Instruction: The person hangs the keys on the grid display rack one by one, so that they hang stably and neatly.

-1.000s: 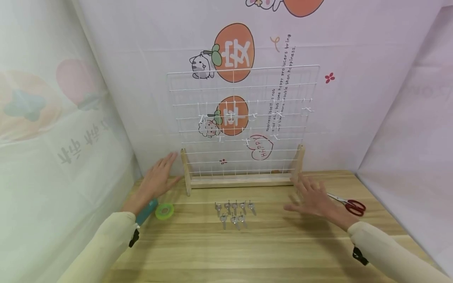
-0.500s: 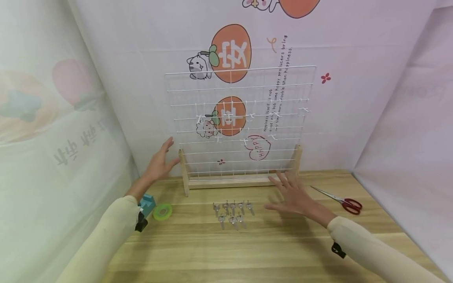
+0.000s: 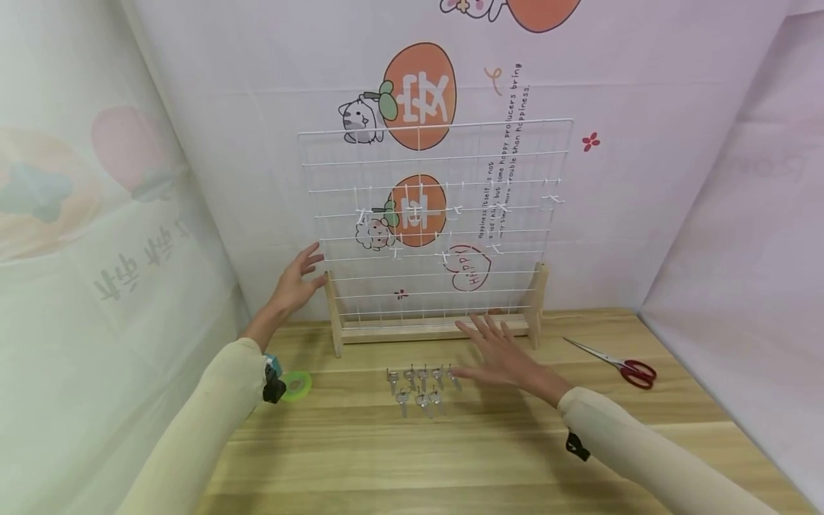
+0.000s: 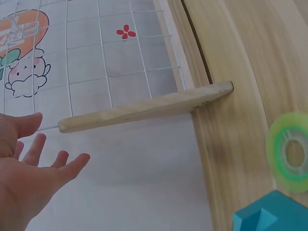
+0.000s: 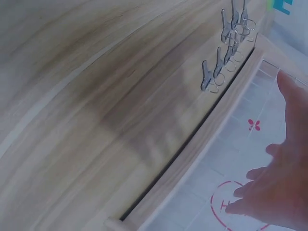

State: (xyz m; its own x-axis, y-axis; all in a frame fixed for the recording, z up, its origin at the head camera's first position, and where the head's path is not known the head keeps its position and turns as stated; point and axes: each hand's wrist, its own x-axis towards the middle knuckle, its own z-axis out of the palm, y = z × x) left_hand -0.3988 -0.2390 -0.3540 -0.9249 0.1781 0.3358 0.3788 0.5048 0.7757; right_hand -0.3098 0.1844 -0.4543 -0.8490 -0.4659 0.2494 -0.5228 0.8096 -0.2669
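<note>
A white wire grid rack (image 3: 425, 275) stands upright in a wooden base, with several small white hooks (image 3: 444, 257) on it. At its left edge is my left hand (image 3: 292, 290), thumb beside the top of the wooden left post (image 4: 144, 108), fingers loosely spread. My right hand (image 3: 502, 355) hovers over the table before the base, palm down, fingers spread, holding nothing. Just left of its thumb lie several silver keys (image 3: 421, 400) in two rows, with small rings that show in the right wrist view.
Red-handled scissors (image 3: 637, 373) lie on the wooden table at the right. A green tape roll (image 3: 297, 385) sits at the left, near a blue tape dispenser (image 4: 272, 214) partly hidden by the left sleeve. Printed cloth (image 3: 257, 179) hangs behind and on both sides.
My right hand has moved left, from beside the scissors to just right of the keys. My left hand has risen slightly and come closer to the rack's left edge.
</note>
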